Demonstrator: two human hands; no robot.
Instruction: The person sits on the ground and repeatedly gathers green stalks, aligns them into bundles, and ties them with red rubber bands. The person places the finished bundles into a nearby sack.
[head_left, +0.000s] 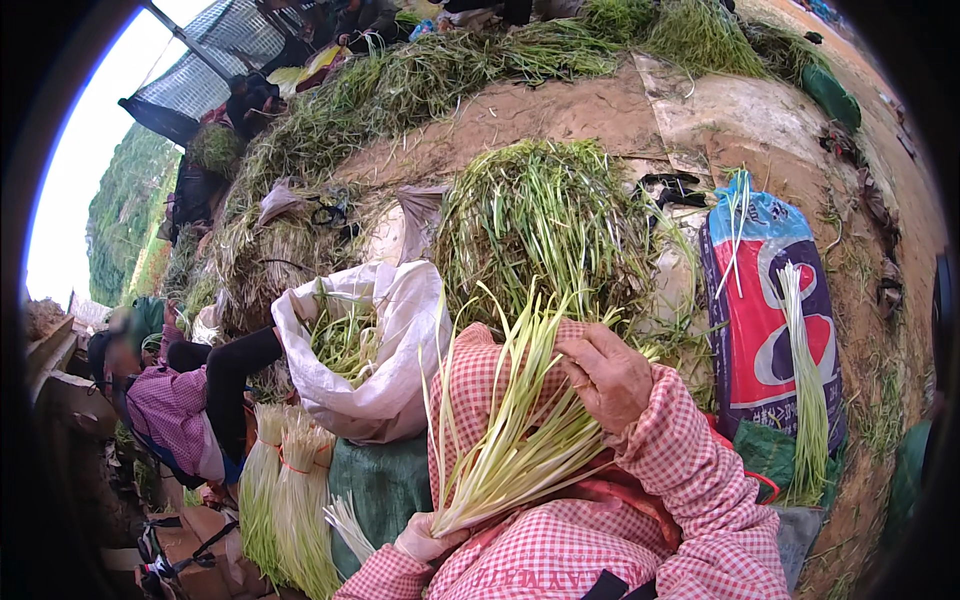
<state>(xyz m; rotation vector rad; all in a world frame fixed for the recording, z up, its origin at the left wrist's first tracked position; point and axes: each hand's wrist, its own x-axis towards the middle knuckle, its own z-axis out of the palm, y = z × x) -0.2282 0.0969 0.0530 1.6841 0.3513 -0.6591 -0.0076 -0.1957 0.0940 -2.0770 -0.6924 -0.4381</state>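
A loose bunch of pale yellow-green garlic chives (517, 427) fans out over my lap, on red-and-white checked cloth. My left hand (431, 536) grips the pale stem ends at the lower left of the bunch. Near the leafy tops is my right hand (607, 371), fingers bent; whether any leaves are pinched in it is hard to tell. Ahead of my knees lies a big heap of green chives (547, 217). A small bundle of white-stemmed chives (802, 375) rests on a printed red, blue and purple sack (750, 322) at the right.
An open white woven sack (427, 360) with green trimmings stands left of my knees, by a green sack (382, 480). Tied chive bundles (289, 480) stand farther left, near a seated person in a checked top (169, 405). Plant piles (420, 82) and other people are beyond.
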